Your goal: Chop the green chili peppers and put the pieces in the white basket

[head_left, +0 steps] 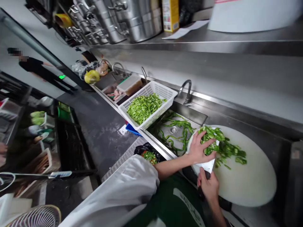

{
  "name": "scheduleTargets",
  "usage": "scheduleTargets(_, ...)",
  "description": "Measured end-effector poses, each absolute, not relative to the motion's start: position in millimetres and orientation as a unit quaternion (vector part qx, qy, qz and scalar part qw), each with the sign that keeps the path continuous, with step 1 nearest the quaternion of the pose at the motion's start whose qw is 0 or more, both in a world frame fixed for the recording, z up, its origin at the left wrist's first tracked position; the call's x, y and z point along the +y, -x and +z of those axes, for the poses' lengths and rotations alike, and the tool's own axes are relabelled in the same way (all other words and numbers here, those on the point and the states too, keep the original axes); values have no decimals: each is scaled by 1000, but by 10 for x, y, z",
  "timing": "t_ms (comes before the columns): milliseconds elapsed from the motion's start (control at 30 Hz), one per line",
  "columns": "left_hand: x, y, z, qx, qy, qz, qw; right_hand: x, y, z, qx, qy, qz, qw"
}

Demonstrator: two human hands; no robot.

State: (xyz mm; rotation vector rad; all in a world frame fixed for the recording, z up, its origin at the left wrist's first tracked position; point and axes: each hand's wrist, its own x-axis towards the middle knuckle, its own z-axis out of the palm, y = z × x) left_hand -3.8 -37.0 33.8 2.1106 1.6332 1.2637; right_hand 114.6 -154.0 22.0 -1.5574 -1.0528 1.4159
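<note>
My right hand [211,186] grips the dark handle of a cleaver [208,166], its broad blade lying flat at the left side of a round white cutting board [252,183]. Chopped green peppers [209,134] are heaped on the blade. Over this heap lies my left hand [200,149], fingers spread and touching the pieces. More cut peppers [232,153] trail across the board to the right. Whole long green peppers [186,126] lie in the sink [199,116] beside the board. A white basket [163,110] full of chopped green pieces rests across the sink's far end.
A faucet [188,91] rises behind the sink. Farther left are a lidded container [130,84] and more sinks. Below the counter edge sits a black-lined bin [148,149] with scraps. Steel pots [142,22] stand on the overhead shelf. A person [35,66] is at the far left.
</note>
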Motion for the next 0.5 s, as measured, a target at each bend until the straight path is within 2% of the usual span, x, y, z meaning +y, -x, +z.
scheduleTargets(133,-258,1226,621,595,-648,475,25,-1121,-162,427,-466,524,615,361)
scheduleTargets(300,-10,2881,886,707,-508,492,-11,-448,1398,896,-596,415,635,265)
scheduleTargets(400,217,3731,921,812,-369,452,24,-108,2059,1088,-608,420,628,243)
scheduleTargets(500,318,4345,862,886,-254,374,101,-29,2094,1088,-607,447,613,238)
